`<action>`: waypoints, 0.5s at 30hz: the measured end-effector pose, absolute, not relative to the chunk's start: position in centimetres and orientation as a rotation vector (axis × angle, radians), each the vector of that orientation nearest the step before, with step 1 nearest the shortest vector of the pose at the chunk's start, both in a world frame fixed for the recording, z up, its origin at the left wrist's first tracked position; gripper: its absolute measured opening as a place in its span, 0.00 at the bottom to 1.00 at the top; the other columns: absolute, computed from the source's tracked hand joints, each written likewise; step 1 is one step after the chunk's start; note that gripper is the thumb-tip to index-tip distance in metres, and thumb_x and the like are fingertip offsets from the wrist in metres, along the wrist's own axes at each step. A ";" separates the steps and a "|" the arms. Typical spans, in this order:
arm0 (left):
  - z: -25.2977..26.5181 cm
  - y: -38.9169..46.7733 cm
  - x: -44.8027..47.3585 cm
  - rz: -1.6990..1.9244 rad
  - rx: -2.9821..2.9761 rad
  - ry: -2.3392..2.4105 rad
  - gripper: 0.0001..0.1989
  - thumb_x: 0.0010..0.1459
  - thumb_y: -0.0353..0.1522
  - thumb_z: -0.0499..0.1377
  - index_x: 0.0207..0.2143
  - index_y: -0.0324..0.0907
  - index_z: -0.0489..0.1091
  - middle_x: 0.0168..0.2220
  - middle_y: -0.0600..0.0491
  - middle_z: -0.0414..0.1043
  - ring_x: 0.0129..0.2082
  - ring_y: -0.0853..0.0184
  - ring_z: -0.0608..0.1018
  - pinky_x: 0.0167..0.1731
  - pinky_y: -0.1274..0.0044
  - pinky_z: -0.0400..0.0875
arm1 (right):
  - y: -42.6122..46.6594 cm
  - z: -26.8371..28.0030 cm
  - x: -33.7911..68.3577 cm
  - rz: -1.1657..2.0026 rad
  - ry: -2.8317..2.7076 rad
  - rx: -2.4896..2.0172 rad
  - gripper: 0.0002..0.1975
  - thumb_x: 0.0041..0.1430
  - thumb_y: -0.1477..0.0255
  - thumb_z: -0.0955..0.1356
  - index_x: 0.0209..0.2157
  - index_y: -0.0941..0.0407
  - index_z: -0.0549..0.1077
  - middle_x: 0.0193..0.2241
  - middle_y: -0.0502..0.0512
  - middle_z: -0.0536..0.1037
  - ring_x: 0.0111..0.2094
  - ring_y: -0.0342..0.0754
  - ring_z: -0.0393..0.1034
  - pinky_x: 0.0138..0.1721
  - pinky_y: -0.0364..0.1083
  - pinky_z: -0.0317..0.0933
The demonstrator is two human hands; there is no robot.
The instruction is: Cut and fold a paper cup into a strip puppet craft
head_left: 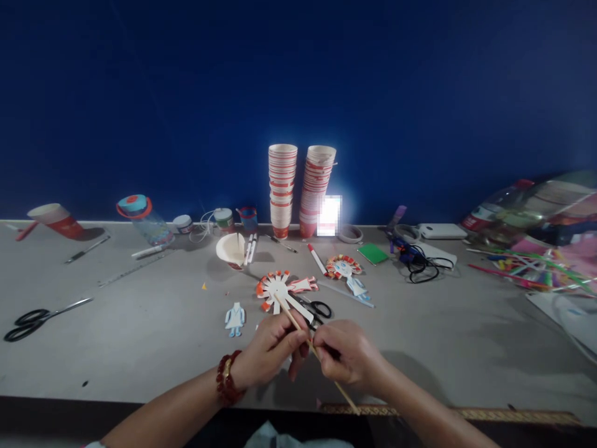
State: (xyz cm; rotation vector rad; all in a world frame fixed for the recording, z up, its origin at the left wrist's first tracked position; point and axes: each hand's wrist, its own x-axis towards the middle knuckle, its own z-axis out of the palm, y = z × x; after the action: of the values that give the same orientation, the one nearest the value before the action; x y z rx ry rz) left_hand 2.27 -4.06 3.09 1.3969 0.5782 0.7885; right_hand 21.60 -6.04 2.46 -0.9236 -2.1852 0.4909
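Observation:
Between the thumb and fingers of my left hand (277, 345) is a thin wooden stick (291, 314), slanting from upper left to lower right. My right hand (347, 351) is closed around the stick just below, its fingertips close to the left ones. Just beyond the stick's upper end lies a cut paper cup (276, 290), its strips fanned out flat with orange-red tips. Black-handled scissors (321, 309) lie partly hidden behind my hands. A headless paper figure in a blue-edged dress (235, 319) rests to the left; a similar paper figure (356, 287) joins a fringed round head at the right.
Two tall stacks of paper cups (282, 186) stand at the back near a bright blurred patch. Other scissors (40, 320) lie far left. A cut white cup (231, 250), markers (317, 259), a glue gun (410, 252) with black cable and colourful sticks (522, 270) spread around.

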 end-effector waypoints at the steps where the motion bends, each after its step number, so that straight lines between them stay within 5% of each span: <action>1: 3.2 -4.3 2.0 0.777 1.455 0.565 0.15 0.65 0.43 0.52 0.34 0.41 0.65 0.26 0.54 0.70 0.15 0.75 0.72 0.15 0.83 0.60 | -6.2 2.2 21.4 0.485 -2.163 -0.920 0.06 0.47 0.77 0.60 0.23 0.54 0.65 0.17 0.45 0.67 0.19 0.41 0.57 0.25 0.42 0.48; 6: 4.3 -5.7 1.0 0.568 1.782 0.267 0.10 0.63 0.39 0.55 0.36 0.45 0.73 0.28 0.47 0.75 0.28 0.62 0.79 0.35 0.70 0.73 | -5.5 2.2 23.0 0.616 -1.987 -1.144 0.07 0.53 0.73 0.60 0.23 0.54 0.63 0.17 0.45 0.66 0.19 0.41 0.58 0.22 0.40 0.49; 10: 4.4 -4.2 0.6 0.990 1.404 0.483 0.13 0.66 0.39 0.52 0.34 0.42 0.71 0.25 0.52 0.71 0.17 0.73 0.71 0.19 0.79 0.67 | -4.4 2.6 27.4 0.695 -1.877 -1.443 0.14 0.66 0.66 0.57 0.27 0.53 0.64 0.17 0.46 0.68 0.19 0.43 0.62 0.24 0.41 0.55; 15: 3.6 -1.6 0.7 1.073 1.172 0.507 0.11 0.64 0.38 0.56 0.35 0.40 0.67 0.28 0.55 0.71 0.18 0.73 0.74 0.20 0.80 0.68 | -3.9 1.9 32.1 0.277 -2.176 -1.780 0.11 0.61 0.68 0.62 0.27 0.53 0.72 0.27 0.56 0.80 0.29 0.52 0.74 0.31 0.46 0.62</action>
State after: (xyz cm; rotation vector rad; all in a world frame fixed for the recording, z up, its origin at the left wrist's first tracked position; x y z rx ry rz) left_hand 0.71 -1.59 3.65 1.1720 0.5065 1.0730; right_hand 32.06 -3.91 1.86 -1.7800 -2.1764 0.2771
